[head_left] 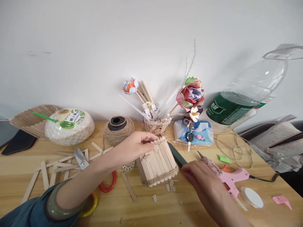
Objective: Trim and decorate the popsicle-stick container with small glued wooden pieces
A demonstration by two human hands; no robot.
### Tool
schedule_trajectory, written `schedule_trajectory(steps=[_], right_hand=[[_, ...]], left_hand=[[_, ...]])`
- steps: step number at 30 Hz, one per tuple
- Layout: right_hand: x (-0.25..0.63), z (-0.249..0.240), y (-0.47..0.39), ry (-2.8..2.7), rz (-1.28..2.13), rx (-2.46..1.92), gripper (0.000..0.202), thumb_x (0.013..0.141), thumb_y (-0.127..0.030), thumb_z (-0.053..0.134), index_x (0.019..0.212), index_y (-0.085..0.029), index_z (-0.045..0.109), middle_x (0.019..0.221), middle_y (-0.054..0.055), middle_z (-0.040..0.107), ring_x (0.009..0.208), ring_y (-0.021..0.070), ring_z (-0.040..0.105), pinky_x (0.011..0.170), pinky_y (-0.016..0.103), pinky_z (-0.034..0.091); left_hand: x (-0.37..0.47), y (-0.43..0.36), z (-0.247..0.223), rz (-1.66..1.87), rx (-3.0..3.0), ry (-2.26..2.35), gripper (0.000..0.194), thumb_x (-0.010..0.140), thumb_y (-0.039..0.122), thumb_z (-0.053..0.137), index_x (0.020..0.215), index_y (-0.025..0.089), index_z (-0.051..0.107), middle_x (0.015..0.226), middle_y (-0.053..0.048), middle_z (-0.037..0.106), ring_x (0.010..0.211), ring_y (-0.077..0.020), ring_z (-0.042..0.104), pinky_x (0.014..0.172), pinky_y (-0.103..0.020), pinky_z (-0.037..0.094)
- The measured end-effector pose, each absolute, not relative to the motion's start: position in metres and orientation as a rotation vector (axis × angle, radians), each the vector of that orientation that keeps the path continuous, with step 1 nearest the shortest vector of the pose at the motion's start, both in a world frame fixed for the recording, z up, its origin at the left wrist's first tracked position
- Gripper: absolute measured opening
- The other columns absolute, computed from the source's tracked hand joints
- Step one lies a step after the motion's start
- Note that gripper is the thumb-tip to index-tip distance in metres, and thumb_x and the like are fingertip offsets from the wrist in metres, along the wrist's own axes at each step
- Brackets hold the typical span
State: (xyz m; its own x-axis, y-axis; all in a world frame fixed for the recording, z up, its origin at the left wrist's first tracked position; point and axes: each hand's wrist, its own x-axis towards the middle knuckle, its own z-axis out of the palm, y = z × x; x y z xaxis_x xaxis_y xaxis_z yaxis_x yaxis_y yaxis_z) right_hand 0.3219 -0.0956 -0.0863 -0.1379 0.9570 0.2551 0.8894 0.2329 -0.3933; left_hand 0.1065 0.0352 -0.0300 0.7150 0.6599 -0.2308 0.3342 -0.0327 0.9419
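Head view: left hand is gripping the upper edge of a craft-stick box, tilted mid-table; flat pale wood, rounded stick ends, rough twine banding near the bottom. Right hand is curling at the near end of a dark green bar beside the box; can't tell if it is gripping. Fuzzy twine spool is sitting behind the left wrist; smooth pink glue gun is lying right. Wood-grain table: right edge is running diagonally past the gun, right hand is filling the box-to-gun gap, loose sticks are crowding the left, wood chips are lying in front. Decorated pot is holding paper flowers and sticks; white coconut is holding a green straw, box interior is staying hidden.
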Motion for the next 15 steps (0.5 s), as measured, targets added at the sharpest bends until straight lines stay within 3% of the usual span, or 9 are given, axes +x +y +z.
schedule_trajectory(steps=[3,8,11,15], right_hand=[[0.331,-0.065,-0.096,-1.975,0.143,-1.692,0.018,0.093,-0.028,0.041,0.082,-0.023,0.055,0.079,0.005,0.061,0.072,0.0177,0.059,0.059,0.028,0.048],[0.316,-0.04,-0.092,-1.638,0.531,-1.586,0.023,0.086,-0.041,0.054,0.074,-0.024,0.063,0.071,0.002,0.067,0.063,0.0152,0.063,0.052,0.022,0.05],[0.308,-0.035,-0.086,-1.579,0.675,-1.503,0.02,0.081,-0.041,0.061,0.073,-0.024,0.07,0.066,0.002,0.065,0.057,0.0139,0.06,0.047,0.021,0.048],[0.306,-0.034,-0.076,-1.646,0.613,-1.391,0.015,0.082,-0.037,0.062,0.081,-0.029,0.074,0.068,0.001,0.064,0.061,0.0131,0.061,0.051,0.021,0.05]], left_hand=[[0.106,0.035,-0.03,0.316,1.64,0.824,0.032,0.081,0.026,0.052,0.109,0.016,0.064,0.096,-0.003,0.068,0.091,-0.022,0.06,0.077,-0.03,0.043],[0.106,0.034,-0.03,0.325,1.659,0.822,0.028,0.08,0.027,0.052,0.1,0.017,0.067,0.083,-0.002,0.069,0.09,-0.0226,0.06,0.075,-0.029,0.044],[0.106,0.034,-0.029,0.333,1.668,0.824,0.028,0.08,0.028,0.051,0.1,0.017,0.068,0.08,-0.001,0.068,0.088,-0.0222,0.061,0.073,-0.028,0.044],[0.106,0.034,-0.029,0.336,1.681,0.818,0.028,0.08,0.027,0.05,0.1,0.017,0.067,0.088,-0.002,0.069,0.09,-0.0218,0.06,0.075,-0.029,0.044]])
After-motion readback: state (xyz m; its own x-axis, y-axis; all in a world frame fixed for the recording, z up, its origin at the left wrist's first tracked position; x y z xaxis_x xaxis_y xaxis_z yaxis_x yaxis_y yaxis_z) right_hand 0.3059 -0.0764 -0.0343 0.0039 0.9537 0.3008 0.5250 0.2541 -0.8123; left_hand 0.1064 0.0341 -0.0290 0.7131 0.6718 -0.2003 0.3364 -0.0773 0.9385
